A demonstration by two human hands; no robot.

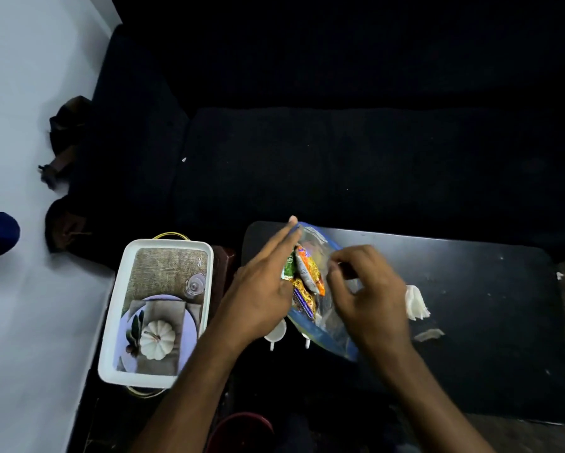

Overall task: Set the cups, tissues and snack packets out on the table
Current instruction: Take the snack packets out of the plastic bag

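A clear plastic bag with a blue edge [328,331] lies on the black table [470,322], holding several colourful snack packets [307,273]. My left hand [261,295] rests with fingers stretched out along the bag's left side, touching the packets. My right hand [369,289] pinches the bag's upper plastic from the right. A white cup [276,333] peeks out beneath my left hand, and a second white handle [307,343] shows under the bag. White tissues [415,302] lie just right of my right hand, with a crumpled piece [428,335] below them.
A white tray [156,308] with a printed pumpkin picture and gold handles sits left of the table. A dark sofa [340,142] runs behind. Shoes [65,223] lie on the pale floor at left. A dark red round object [241,429] is near the bottom edge.
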